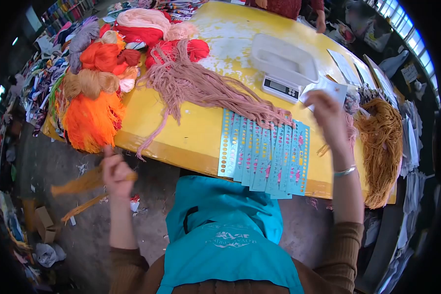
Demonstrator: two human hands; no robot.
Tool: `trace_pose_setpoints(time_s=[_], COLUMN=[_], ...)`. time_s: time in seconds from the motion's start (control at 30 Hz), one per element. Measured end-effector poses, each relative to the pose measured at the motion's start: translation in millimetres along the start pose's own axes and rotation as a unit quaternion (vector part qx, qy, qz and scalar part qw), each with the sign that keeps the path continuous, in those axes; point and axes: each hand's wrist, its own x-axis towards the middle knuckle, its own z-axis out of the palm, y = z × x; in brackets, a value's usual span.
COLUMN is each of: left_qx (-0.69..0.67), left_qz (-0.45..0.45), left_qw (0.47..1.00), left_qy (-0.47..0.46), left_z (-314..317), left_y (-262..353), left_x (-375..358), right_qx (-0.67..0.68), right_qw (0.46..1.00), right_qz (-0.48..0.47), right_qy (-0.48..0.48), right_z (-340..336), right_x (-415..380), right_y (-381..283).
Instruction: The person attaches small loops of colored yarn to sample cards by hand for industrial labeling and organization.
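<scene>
My left hand [116,175] is closed on a strand of golden-brown yarn [81,182], which trails out to the left beyond the table's front edge. Just above that hand lies a bright orange skein [93,117]. My right hand [323,110] is raised in front of the digital scale [281,88], its fingers blurred by motion. Below and left of it, a fan of blue punched cards [264,157] overlaps the table's front edge. A long bundle of mauve yarn [215,88] runs across the table, one end resting over the tops of the cards.
A translucent plastic tray [284,59] sits on the scale. Several coloured skeins [100,59] are heaped at the left of the yellow table [181,142]. A golden-brown hank [382,147] hangs over the right edge. At the far side stands another person [299,7].
</scene>
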Motion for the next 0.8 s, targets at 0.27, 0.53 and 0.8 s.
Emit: trace_pose_setpoints(time_s=[0.27,0.53,0.8], left_qx=[0.451,0.658,0.482], left_qz=[-0.141,0.015,-0.254], left_qw=[0.877,0.736,0.839], left_qy=[-0.086,-0.157,-0.004], left_z=[87,70,51], left_y=[-172,-207,-219], left_x=[59,104,140], right_qx=[0.09,0.108,-0.071], right_qw=[0.929,0.931,0.984], right_qz=[0.004,0.148,-0.134], right_qy=[-0.358,-0.315,-0.098], right_z=[142,153,179], right_x=[-18,-2,5], right_y=[49,64,95])
